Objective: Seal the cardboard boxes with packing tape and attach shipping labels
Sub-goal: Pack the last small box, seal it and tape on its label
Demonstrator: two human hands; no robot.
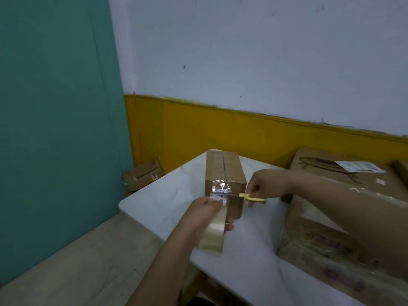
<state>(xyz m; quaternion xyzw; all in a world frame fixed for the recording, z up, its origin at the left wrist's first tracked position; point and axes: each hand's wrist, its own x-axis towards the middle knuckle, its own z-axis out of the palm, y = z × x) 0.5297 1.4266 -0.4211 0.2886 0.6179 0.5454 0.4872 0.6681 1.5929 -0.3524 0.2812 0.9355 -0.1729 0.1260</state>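
Two hands at work: cutting the tape run on a small cardboard box.

My left hand (206, 214) curls round the tape roll (215, 230) and holds it just off the near end of the small box (224, 173), which stands on the white counter (163, 195); I judge this keeps the strip (219, 193) taut between roll and box so the blades meet it cleanly. My right hand (263, 188) grips yellow-handled scissors (250, 197), their tip reaching in at the strip from the right; whether the blades are parted I cannot tell. Tape already lies along the box's top seam and folds over its near face. A larger box (335, 173) with a label (361, 167) sits to the right; another box (143, 175) lies on the floor (66, 261) by the wall.
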